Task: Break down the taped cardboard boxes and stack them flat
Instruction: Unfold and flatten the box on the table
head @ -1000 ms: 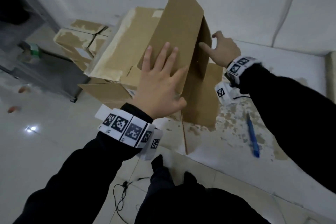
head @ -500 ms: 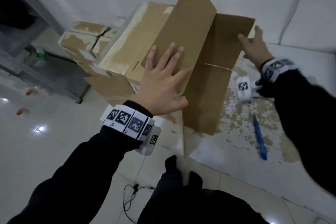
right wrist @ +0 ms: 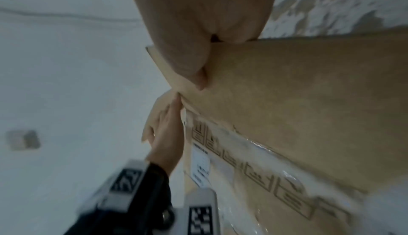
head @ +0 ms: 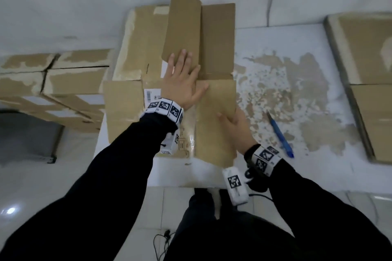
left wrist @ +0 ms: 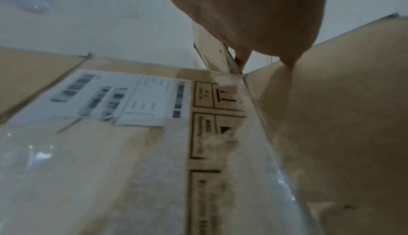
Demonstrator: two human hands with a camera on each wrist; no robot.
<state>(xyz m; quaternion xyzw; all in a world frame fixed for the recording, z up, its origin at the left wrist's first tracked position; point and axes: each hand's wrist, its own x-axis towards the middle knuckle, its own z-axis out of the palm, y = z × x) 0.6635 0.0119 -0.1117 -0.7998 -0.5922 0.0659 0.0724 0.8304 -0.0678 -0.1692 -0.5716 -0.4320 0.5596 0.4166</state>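
Now | cardboard box point(head: 214, 116) nearly flat | left hand point(head: 184, 82) fingers flat | right hand point(head: 237, 128) pinching flap

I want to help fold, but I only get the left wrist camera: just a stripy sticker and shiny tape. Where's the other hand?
Observer: The right hand grips the near right edge of the box, thumb on top.
Child: Is anything lying next to it?
Observer: Yes, a blue pen lies on the table, just right of the box and not touching it.
Child: Any more cardboard around?
Observer: More cardboard lies flat at the table's far right edge.
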